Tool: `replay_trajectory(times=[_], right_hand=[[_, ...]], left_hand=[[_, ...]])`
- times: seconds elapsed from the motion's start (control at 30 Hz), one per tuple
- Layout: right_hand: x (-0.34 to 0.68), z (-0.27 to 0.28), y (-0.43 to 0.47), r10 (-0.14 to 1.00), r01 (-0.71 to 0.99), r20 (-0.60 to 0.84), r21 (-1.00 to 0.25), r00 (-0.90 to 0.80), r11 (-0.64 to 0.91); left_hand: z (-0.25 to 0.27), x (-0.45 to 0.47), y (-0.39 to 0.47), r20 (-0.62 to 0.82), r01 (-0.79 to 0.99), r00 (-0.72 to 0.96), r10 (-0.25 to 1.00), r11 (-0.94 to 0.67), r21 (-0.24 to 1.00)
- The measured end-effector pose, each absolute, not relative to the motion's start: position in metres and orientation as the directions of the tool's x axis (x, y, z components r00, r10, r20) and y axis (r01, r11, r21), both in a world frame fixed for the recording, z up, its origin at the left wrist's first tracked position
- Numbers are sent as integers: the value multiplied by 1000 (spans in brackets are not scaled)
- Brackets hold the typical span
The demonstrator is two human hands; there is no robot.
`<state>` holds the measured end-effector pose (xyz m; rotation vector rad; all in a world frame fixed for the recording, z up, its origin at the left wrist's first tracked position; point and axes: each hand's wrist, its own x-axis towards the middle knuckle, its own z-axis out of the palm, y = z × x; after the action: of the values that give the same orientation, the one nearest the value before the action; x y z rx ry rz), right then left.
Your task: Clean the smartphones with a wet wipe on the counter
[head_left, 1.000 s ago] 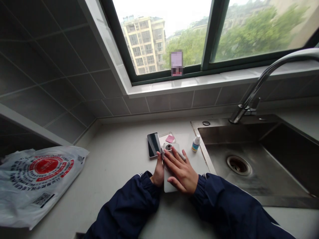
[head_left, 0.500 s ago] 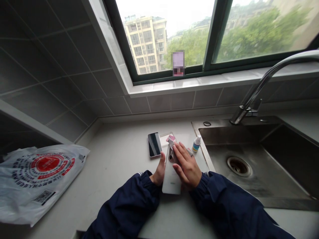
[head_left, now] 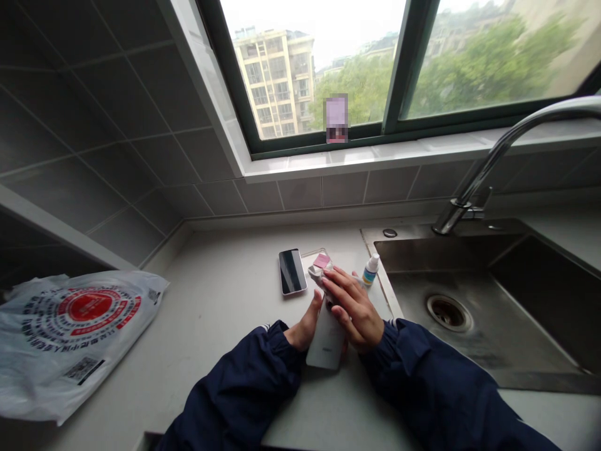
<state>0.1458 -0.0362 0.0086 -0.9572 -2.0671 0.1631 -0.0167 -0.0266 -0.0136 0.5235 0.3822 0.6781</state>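
Note:
My left hand (head_left: 305, 326) grips a white phone (head_left: 325, 346) along its left side, thumb up by the upper edge and the other fingers hidden underneath. The phone lies back side up, slightly tilted. Across its upper part, my right hand (head_left: 357, 311) presses a thin grey cloth with a pink patch (head_left: 321, 261) under its fingers. Most of the camera area is covered by cloth and fingers. Just left of the cloth, a second phone (head_left: 292, 272) rests with its dark screen up. A small spray bottle (head_left: 370, 270) with a white cap stands right of my right hand.
Behind the cloth, a clear flat item (head_left: 308, 254), perhaps a phone case, lies partly hidden on the counter (head_left: 225, 275). To the right is a steel sink (head_left: 469, 351) with a curved faucet (head_left: 493, 150). A white plastic bag (head_left: 94, 357) sits at the left.
My right hand has shifted a little on the phone's upper back, and the cloth has spread leftward, showing more pink. My left thumb has moved right, closer to the cloth.

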Motion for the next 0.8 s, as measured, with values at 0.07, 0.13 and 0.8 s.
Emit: replay_trajectory(times=[0.07,0.13,0.8], right_hand=[[145,6,-36,689,594,632,-417,-355,688],[144,2,-35,700,610,629,-420,-338,672],[138,-8,-43,759,571,472,-501,-450,650]], left_hand=[[-10,-16,-25,-152,-379,792,592,671,638],[-7,-16,-22,-127,-398,780,613,642,656],[6,-14,-5,-209,-787,445,871,492,373]])
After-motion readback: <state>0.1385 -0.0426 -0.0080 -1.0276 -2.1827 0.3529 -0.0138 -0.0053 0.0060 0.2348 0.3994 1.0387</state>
